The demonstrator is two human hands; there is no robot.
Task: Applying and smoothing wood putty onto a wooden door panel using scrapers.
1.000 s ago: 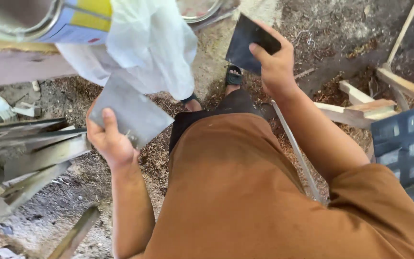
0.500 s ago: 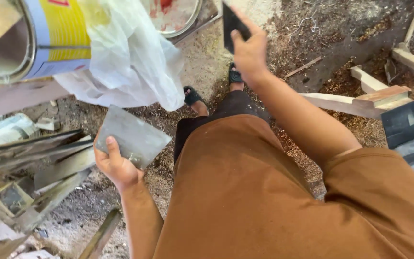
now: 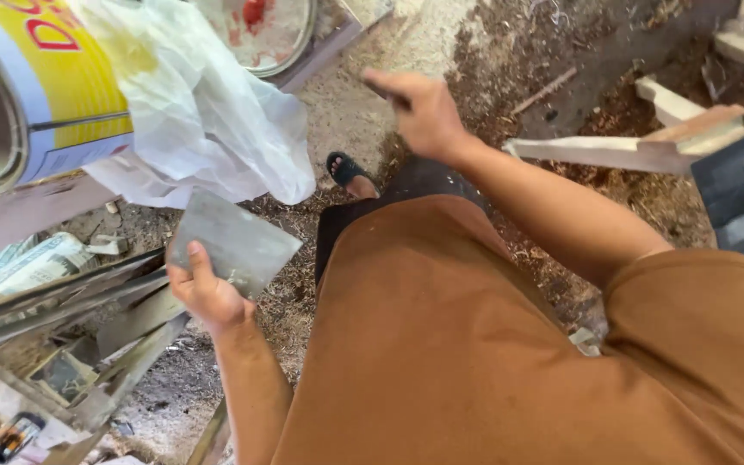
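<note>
Grey metal sheet (image 3: pixel 236 243): pinched at its lower-left corner by left hand (image 3: pixel 204 291), long axis running up-right (right hand (image 3: pixel 424 112) well apart, closed on a thin dark piece (image 3: pixel 382 89)).

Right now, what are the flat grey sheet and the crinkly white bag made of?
The flat grey sheet in the left hand looks like dull metal: thin, stiff, smudged, straight-edged. The crinkly white bag looks like thin plastic: wrinkled and slightly see-through.
</note>
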